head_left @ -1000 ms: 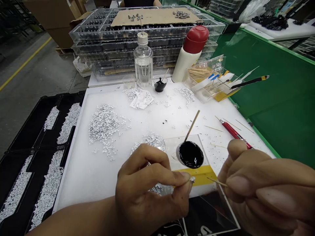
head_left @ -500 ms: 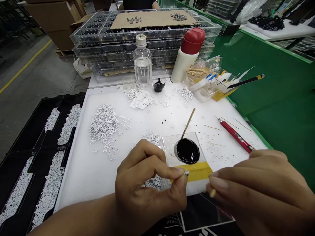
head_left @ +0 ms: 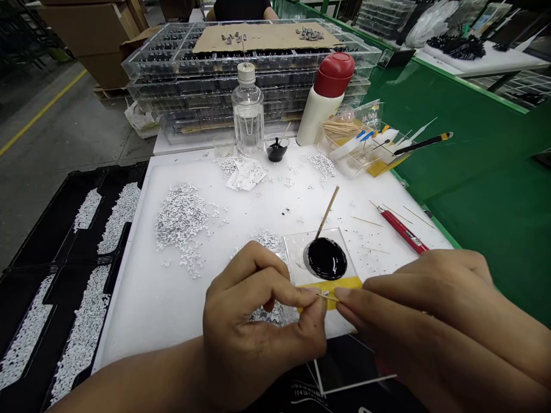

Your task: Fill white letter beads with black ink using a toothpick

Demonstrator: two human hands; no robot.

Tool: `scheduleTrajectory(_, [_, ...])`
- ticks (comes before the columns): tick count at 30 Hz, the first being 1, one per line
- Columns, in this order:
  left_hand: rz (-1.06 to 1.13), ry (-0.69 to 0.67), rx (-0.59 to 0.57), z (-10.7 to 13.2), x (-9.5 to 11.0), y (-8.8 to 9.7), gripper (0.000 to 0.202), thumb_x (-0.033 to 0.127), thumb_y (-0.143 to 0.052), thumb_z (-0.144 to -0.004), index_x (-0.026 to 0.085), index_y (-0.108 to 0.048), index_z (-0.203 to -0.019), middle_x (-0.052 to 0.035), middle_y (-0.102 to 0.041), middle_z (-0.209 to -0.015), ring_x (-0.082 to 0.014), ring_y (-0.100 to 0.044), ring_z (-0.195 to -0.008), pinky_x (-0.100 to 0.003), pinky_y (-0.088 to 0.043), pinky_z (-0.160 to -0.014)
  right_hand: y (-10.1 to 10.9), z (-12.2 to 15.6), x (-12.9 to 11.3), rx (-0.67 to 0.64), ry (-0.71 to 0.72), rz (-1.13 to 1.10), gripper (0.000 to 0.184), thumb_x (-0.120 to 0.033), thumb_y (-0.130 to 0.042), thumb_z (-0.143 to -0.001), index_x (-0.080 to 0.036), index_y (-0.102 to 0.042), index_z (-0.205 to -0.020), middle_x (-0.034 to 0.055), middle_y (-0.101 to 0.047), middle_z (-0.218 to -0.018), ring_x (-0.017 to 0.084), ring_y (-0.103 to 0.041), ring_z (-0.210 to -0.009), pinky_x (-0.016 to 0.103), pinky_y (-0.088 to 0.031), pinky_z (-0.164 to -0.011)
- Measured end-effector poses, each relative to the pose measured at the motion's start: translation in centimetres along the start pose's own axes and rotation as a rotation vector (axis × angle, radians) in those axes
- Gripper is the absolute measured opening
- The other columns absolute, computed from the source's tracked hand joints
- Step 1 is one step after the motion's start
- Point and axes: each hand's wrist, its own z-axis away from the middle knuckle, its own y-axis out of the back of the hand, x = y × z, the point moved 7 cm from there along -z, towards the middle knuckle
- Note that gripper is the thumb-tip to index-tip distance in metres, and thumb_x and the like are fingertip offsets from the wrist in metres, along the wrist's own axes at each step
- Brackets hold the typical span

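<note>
My left hand [head_left: 253, 304] pinches a tiny white part [head_left: 321, 293] between thumb and forefinger, though the fingertips hide most of it. My right hand [head_left: 430, 321] holds a thin wooden toothpick [head_left: 329, 297], and its tip meets the part. Just beyond both hands lies a clear plastic plate [head_left: 297, 252] with a glossy black ink pool [head_left: 326, 258] and a strip of yellow tape [head_left: 340, 289]. A second wooden stick [head_left: 327, 212] stands in the pool, touching neither hand.
A white foam board [head_left: 129, 321] carries heaps of white parts [head_left: 181, 229]. Beyond stand a water bottle [head_left: 247, 112], a red-capped white bottle [head_left: 326, 97], a black-inked cup [head_left: 276, 149] and stacked clear trays [head_left: 249, 86]. A red-handled tool [head_left: 402, 231] lies right; black trays [head_left: 81, 275] lie left.
My right hand has come left and lowered, bringing the toothpick tip from a gap to contact with the part in my left fingers. My left hand has barely moved.
</note>
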Motion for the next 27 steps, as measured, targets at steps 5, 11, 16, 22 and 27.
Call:
scheduleTrajectory(5, [0.023,0.005,-0.002,0.0,-0.1,0.0,0.016,0.002,-0.073,-0.079,0.017,-0.067,-0.078,0.0057,-0.057,-0.078,-0.0031,-0.055,-0.065,-0.015,-0.046,-0.054,0.0,-0.7,0.3,-0.019,0.054,-0.088,0.022,-0.015,-0.055,-0.106,-0.025,-0.069,-0.12,0.0008,-0.071,-0.099,0.016,-0.063,-0.088,0.038,-0.046,-0.08])
scheduleTrajectory(11, [0.079,0.024,-0.063,0.5,-0.6,-0.2,0.017,0.003,-0.075,-0.084,0.019,-0.07,-0.087,0.0053,-0.058,-0.083,-0.0036,-0.055,-0.067,-0.015,-0.049,-0.056,-0.4,-2.3,0.7,-0.04,0.069,-0.239,0.012,-0.021,-0.062,-0.105,-0.024,-0.071,-0.112,-0.0012,-0.073,-0.093,0.011,-0.068,-0.086,0.028,-0.054,-0.08])
scheduleTrajectory(16, [0.11,0.042,-0.065,0.9,-1.0,-0.3,0.014,0.007,-0.076,-0.088,0.02,-0.072,-0.091,0.0041,-0.059,-0.085,-0.0052,-0.055,-0.07,-0.016,-0.05,-0.058,-0.5,-2.8,1.0,-0.07,0.043,-0.292,0.008,-0.02,-0.068,-0.101,-0.023,-0.069,-0.109,-0.0034,-0.073,-0.09,0.01,-0.069,-0.084,0.029,-0.055,-0.084])
scheduleTrajectory(22, [0.117,0.022,-0.075,1.0,-0.7,-0.2,0.014,0.008,-0.077,-0.089,0.02,-0.074,-0.095,0.0018,-0.061,-0.085,-0.0087,-0.059,-0.073,-0.02,-0.054,-0.059,-0.2,-3.3,1.0,-0.074,0.04,-0.249,0.003,-0.024,-0.067,-0.102,-0.024,-0.069,-0.1,-0.0047,-0.074,-0.084,0.01,-0.07,-0.077,0.03,-0.056,-0.077])
scheduleTrajectory(27, [0.126,0.016,-0.076,0.7,-0.5,0.0,0.021,0.004,-0.08,-0.085,0.021,-0.077,-0.097,0.001,-0.063,-0.084,-0.0102,-0.062,-0.073,-0.022,-0.056,-0.059,-0.5,-2.4,0.6,-0.106,0.067,-0.249,0.006,-0.02,-0.063,-0.104,-0.023,-0.067,-0.103,-0.0026,-0.072,-0.084,0.011,-0.066,-0.077,0.029,-0.054,-0.074])
